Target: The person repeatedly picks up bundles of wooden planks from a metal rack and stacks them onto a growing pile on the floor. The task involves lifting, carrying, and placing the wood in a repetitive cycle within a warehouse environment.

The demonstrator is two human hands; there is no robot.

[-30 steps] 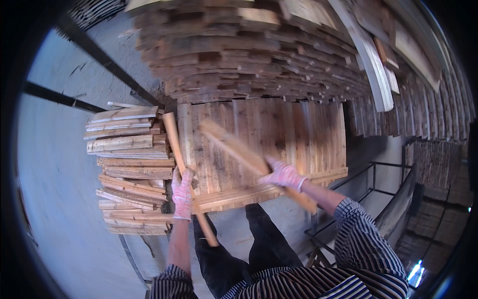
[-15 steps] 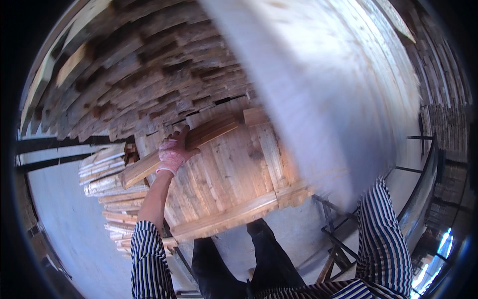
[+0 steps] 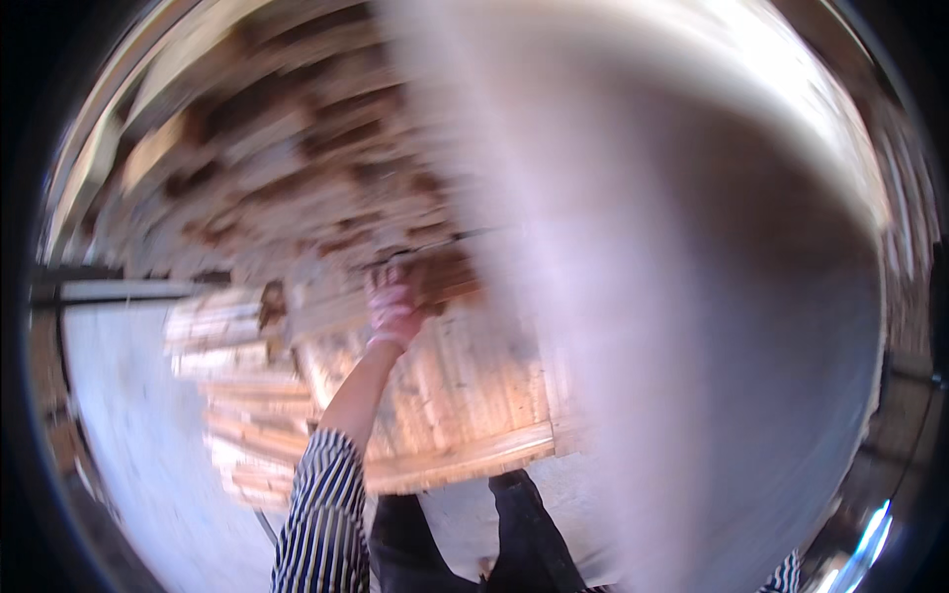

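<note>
My left hand (image 3: 395,308), in a pink knit glove, is closed on a wooden plank (image 3: 451,273) lying across a light wooden slatted surface (image 3: 465,395). Motion smears its fingers. A large pale board (image 3: 633,296) looms very close and blurred, covering most of the right half of the view. It hides my right hand; only a bit of striped right sleeve (image 3: 784,573) shows at the bottom edge.
A tall stack of rough planks (image 3: 297,148) rises beyond my left hand. Several pale wood pieces (image 3: 257,415) are piled left of the slatted surface. Grey floor (image 3: 129,425) lies at the left. My dark-trousered legs (image 3: 524,534) stand at the near edge.
The pale board has swung closer and lower, covering more of the view and hiding most of my right sleeve. My left hand has shifted rightward along with the plank.
</note>
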